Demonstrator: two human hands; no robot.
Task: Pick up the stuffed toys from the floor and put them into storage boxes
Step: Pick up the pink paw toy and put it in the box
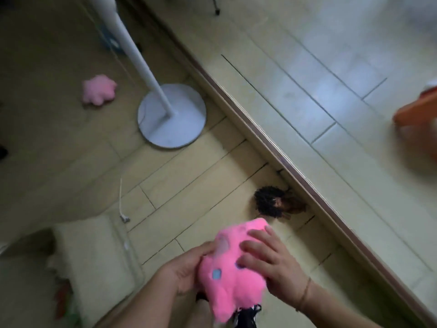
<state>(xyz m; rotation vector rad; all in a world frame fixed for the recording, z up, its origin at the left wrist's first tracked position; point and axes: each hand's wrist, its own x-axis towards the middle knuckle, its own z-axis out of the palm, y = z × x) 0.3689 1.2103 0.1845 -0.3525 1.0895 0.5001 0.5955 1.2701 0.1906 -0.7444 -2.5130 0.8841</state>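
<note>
The bright pink stuffed toy [230, 268] is off the floor, held in front of the person between both hands: the left hand [186, 271] cups its side and the right hand [272, 263] lies on top, its fingers [254, 245] closed on the plush. I judge the pick-up step done; next it must be carried to a storage box, and none is clearly visible here. A pale pink toy [99, 89] lies on the tiled floor [189, 166] beside a white stand base [172, 115]; a dark curly-haired doll [274, 201] lies against the raised ledge [272, 140].
</note>
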